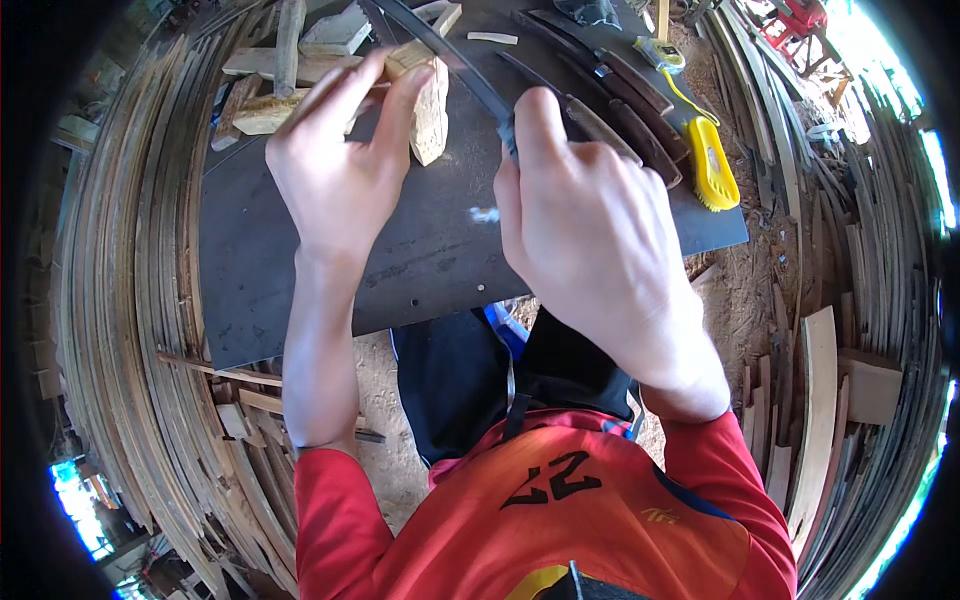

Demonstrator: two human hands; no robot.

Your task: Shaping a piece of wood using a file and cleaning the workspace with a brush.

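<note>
My left hand (335,170) is closed round a short, pale block of wood (431,115), its fingers and thumb near the upper end. The block stands tilted above a dark tabletop (440,250), its lower end pointing toward me. My right hand (605,220) is wrapped round the grip of a long curved knife (462,68), which it mostly hides. From the right fist the dark, narrow blade runs up and left, passing by the top of the block. Whether the edge touches the wood, I cannot tell.
Several wooden-handled blades (637,120) lie right of the block, beside a tape measure (660,55) and a yellow brush (713,165). Rough wood pieces (288,50) are piled at the table's far left. Long wooden strips (120,250) and boards (815,410) stand along both sides.
</note>
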